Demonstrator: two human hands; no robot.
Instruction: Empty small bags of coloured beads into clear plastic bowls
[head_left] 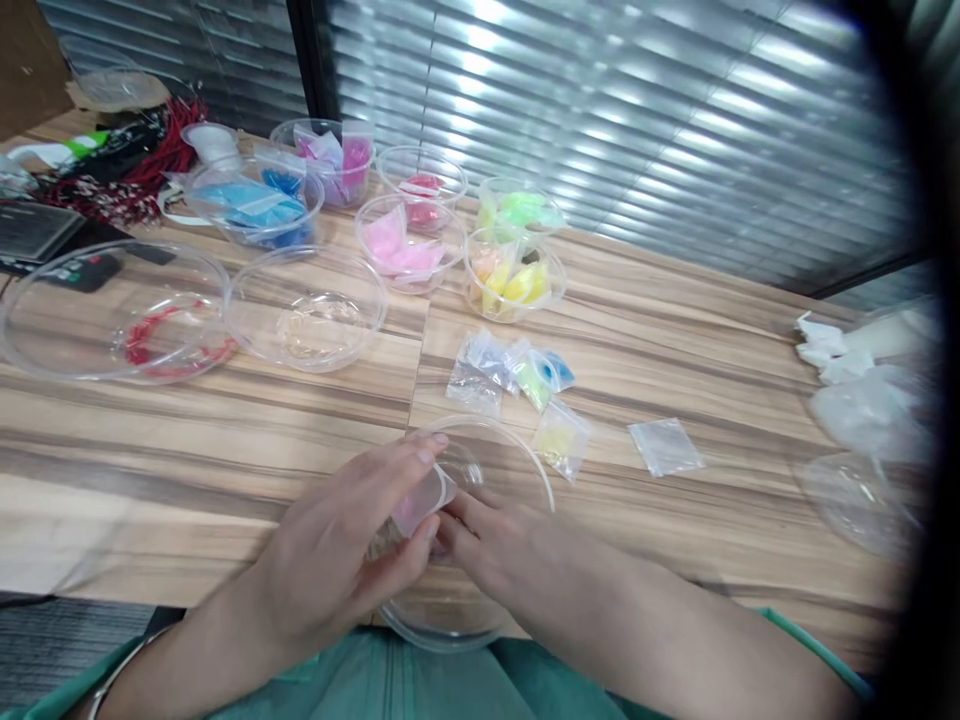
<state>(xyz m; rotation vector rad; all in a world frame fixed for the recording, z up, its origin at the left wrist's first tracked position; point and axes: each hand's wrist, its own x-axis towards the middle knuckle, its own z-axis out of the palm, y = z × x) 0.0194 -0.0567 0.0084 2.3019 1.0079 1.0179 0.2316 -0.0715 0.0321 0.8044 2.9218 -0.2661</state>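
A large clear bowl (551,487) sits at the table's front edge, with both hands over it. My left hand (352,530) is wrapped round a small translucent cup (421,503) that is tilted to the right and has something pinkish inside. Close beside the cup's mouth, my right hand (491,545) has its fingers pressed together and pointing down; what they hold, if anything, is hidden. Just behind the bowl lie small clear bags with blue and green contents (534,378) and a bag with yellow contents (562,440).
Clear bowls of coloured bags (259,205) line the back. Two large clear bowls (307,310) stand at the left, near red cords (169,150). A flat clear bag (666,446) and crumpled plastic (870,410) lie to the right.
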